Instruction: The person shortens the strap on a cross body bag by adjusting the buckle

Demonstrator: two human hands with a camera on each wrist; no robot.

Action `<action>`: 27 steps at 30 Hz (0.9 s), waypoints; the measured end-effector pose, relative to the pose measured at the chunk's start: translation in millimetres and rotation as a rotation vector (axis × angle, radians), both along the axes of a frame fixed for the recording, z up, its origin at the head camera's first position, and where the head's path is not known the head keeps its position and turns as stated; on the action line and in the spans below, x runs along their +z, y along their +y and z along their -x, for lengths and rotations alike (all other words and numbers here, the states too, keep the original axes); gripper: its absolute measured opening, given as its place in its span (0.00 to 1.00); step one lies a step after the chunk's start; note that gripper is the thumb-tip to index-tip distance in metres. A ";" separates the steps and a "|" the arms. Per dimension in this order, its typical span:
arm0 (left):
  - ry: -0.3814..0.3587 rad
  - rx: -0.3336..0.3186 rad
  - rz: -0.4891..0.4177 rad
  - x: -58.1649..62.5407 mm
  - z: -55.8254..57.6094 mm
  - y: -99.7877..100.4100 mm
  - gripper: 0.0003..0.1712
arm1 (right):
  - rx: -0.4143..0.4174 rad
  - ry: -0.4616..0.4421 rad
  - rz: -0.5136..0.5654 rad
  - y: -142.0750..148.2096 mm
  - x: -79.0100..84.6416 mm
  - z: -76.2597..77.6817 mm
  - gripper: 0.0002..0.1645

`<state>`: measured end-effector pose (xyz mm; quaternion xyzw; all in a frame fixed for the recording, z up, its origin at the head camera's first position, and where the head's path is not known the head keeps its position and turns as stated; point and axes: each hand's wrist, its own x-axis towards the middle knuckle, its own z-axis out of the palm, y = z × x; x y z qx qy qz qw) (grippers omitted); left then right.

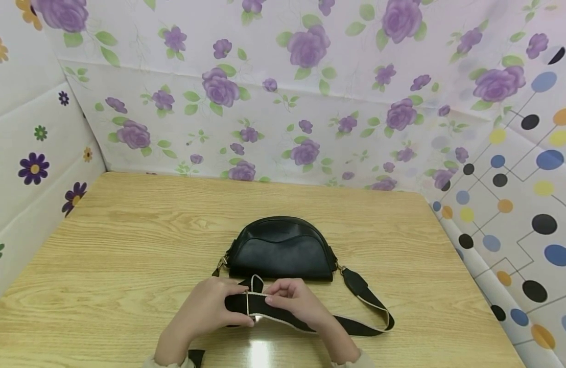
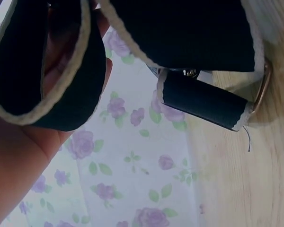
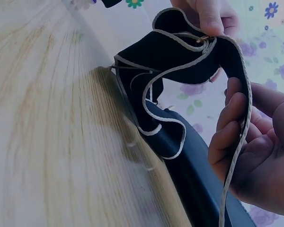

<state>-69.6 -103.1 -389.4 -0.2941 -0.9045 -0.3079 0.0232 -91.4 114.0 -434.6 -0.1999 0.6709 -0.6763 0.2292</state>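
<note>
Gripping the strap (image 1: 356, 327) with both hands, just on the near side of the bag (image 1: 283, 250). Left hand (image 1: 207, 309): partly closed, thumb and forefinger spread across the strap's width, pinching the metal buckle (image 1: 248, 303) at its two edges. Right hand (image 1: 297, 301): closed on the strap right beside the buckle, thumb on the face toward the person, fingers curled behind; right wrist view shows the webbing running between them.

Strap is black with pale edging. It's raised off the table (image 1: 149, 230) at the hands, looped back on itself around the buckle, then runs right, turns in a bend and comes back to the bag through a black tab (image 1: 355, 282). Right clip (image 1: 340, 267) is hooked on at that end; left clip (image 1: 223, 260) at the other.

Bag is black, half-round, flat edge toward the person, near mid-table. Left wrist view: a loose thread (image 2: 249, 139) hangs off a strap fold. Purple-flowered cloth (image 1: 306, 128) stands behind the table, dotted cloth (image 1: 536, 225) to the right. Something black (image 1: 196, 358) sits by the left sleeve; can't tell what.
</note>
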 end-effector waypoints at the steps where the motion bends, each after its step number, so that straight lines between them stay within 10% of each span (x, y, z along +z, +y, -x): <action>1: -0.001 0.000 0.001 0.0 0.1 0.1 0.33 | 0.002 0.002 0.004 0.1 -0.3 0.1 0.15; 27: 0.089 -0.062 -0.015 -4.2 -0.5 13.7 0.30 | -0.042 0.025 0.039 -15.9 5.3 -3.5 0.13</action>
